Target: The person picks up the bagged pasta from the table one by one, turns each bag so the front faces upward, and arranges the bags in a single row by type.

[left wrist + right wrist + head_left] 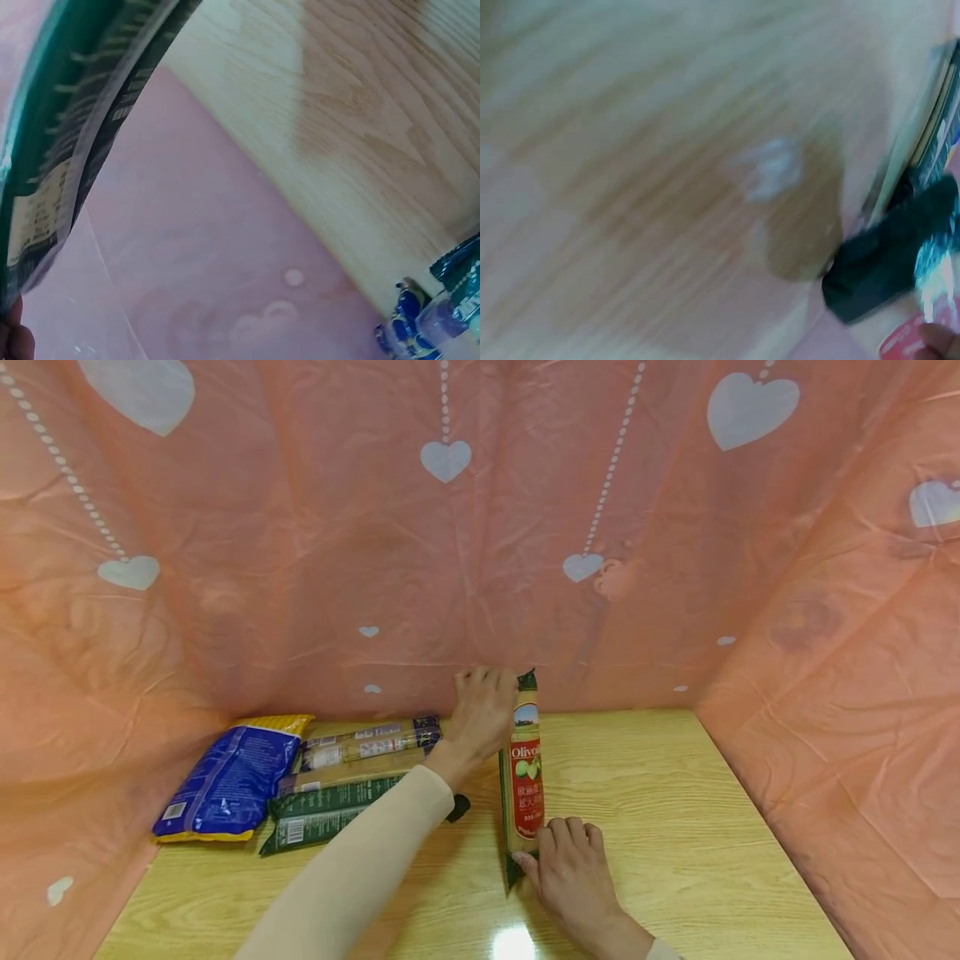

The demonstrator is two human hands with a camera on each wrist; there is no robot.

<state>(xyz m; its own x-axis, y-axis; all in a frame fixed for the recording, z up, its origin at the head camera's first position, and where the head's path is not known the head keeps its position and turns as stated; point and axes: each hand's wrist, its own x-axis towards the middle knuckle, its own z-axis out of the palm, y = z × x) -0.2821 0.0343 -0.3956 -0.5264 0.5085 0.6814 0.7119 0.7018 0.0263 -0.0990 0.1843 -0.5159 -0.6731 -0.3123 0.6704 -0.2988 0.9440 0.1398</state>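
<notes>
A long pasta pack [527,768] with a red oval label and dark green ends stands steeply tilted over the table in the head view. Its far end is gripped by my left hand [486,710], from the left side. At the near end, my right hand [573,877] pinches the pack by its lower corner, thumb on the green end. The left wrist view shows the pack's green printed side [45,195] close up, with fingertips at its edge. In the right wrist view the dark green end [892,255] hangs beside the fingertips [939,341].
Left on the wooden table [645,793] lie a blue bag [232,781] with yellow edges, a green pack [330,810] and clear packs with purple ends [375,743]. A dark rounded thing [458,808] shows beside my left forearm. Pink sheeting [480,568] with hearts encloses the table.
</notes>
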